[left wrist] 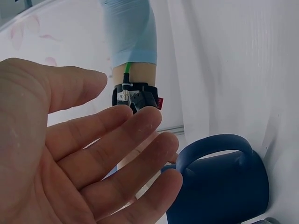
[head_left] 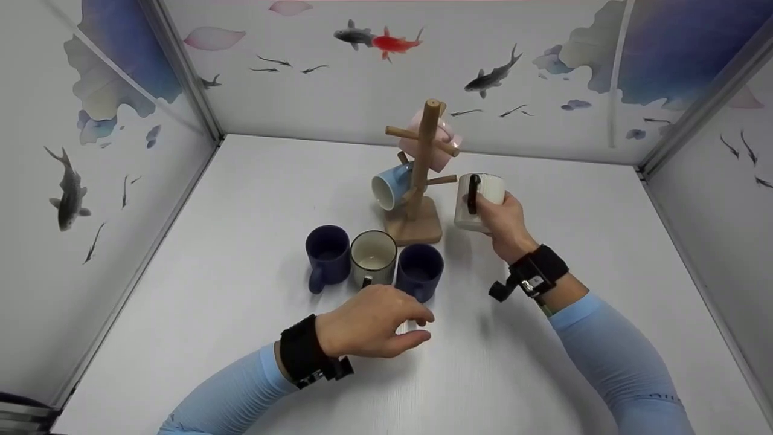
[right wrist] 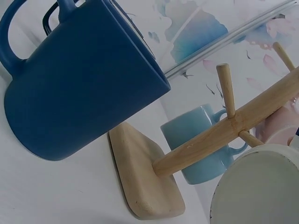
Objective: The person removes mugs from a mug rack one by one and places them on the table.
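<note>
My right hand [head_left: 507, 223] grips a white mug [head_left: 464, 214] with a dark handle, raised just right of the wooden mug rack [head_left: 430, 136]. The mug's handle faces me, and its rounded white end [right wrist: 259, 191] shows in the right wrist view beside a peg. A light blue mug [head_left: 392, 186] hangs low on the rack's left, and pink crockery [head_left: 444, 158] hangs higher, partly behind the post. With fingers loosely bent and nothing held, my left hand [head_left: 368, 323] hovers in front of the standing mugs. A navy mug [left wrist: 217, 186] appears beyond its fingertips in the left wrist view.
In front of the rack base [head_left: 416, 228], a navy mug [head_left: 328, 257], a cream mug [head_left: 373, 254] with a dark rim and another navy mug [head_left: 420, 272] stand in a row. White panels with painted fish enclose the white table [head_left: 259, 193] on its back and sides.
</note>
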Demonstrator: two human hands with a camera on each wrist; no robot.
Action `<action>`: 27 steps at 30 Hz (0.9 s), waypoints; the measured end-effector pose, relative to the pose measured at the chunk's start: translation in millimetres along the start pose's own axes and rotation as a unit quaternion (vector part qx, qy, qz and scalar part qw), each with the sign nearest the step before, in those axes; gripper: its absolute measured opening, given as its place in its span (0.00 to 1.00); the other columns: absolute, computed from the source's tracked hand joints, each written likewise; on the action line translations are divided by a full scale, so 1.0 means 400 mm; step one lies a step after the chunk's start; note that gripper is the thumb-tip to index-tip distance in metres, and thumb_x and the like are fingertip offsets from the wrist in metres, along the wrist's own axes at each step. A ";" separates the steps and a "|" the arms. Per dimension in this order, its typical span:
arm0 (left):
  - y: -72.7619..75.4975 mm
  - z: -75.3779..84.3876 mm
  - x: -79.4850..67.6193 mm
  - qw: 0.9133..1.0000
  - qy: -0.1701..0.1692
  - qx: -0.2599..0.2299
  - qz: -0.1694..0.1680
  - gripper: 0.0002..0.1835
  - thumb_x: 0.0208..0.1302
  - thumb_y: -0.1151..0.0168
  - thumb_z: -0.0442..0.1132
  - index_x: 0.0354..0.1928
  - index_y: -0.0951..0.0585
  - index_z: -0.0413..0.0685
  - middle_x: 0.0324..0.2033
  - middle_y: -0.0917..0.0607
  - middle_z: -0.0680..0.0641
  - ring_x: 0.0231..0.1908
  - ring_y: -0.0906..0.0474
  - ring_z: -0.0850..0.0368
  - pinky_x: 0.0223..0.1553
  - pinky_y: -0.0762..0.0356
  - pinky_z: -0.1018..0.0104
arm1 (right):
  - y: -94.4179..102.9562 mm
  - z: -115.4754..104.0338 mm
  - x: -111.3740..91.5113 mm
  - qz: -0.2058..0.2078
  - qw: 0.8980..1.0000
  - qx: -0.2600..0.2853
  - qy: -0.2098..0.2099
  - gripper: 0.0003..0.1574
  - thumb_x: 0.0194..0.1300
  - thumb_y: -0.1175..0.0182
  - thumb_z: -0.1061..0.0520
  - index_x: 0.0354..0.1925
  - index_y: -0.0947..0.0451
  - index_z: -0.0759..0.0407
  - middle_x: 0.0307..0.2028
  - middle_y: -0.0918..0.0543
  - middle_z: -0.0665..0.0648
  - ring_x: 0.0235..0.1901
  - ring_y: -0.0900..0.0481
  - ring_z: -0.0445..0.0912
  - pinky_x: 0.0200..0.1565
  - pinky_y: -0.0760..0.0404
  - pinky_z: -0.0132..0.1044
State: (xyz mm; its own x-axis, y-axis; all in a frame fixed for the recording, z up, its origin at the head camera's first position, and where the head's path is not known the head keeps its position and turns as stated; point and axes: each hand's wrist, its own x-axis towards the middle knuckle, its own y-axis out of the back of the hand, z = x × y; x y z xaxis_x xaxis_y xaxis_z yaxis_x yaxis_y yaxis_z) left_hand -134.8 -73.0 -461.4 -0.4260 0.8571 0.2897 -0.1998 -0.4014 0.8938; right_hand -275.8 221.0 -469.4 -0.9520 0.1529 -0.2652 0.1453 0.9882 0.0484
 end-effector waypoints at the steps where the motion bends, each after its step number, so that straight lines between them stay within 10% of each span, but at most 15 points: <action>1: 0.000 0.000 0.001 1.000 0.001 0.002 0.003 0.11 0.79 0.31 0.47 0.52 0.07 0.52 0.43 0.03 0.54 0.43 0.05 0.61 0.45 0.09 0.61 | -0.001 0.000 -0.004 0.005 1.000 -0.002 0.006 0.46 0.74 0.28 0.48 0.78 0.35 0.65 0.56 0.20 0.54 0.51 0.14 0.43 0.52 0.10 0.33; 27: 0.002 -0.031 0.051 0.986 0.068 -0.120 0.089 0.09 0.77 0.29 0.42 0.48 0.07 0.45 0.37 0.03 0.49 0.38 0.06 0.59 0.42 0.07 0.59 | 0.005 0.035 -0.048 0.027 0.993 -0.047 0.108 0.39 0.73 0.33 0.61 0.76 0.35 0.65 0.58 0.23 0.55 0.57 0.22 0.45 0.52 0.15 0.31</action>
State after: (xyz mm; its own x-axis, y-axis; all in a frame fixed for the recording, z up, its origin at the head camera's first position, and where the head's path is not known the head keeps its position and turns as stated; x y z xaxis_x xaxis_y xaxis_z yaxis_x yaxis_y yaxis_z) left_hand -154.7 -59.8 -459.2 -0.5850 0.7212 0.3710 -0.3077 -0.6206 0.7212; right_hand -253.7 219.9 -477.5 -0.9804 0.1911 -0.0470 0.1823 0.9717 0.1500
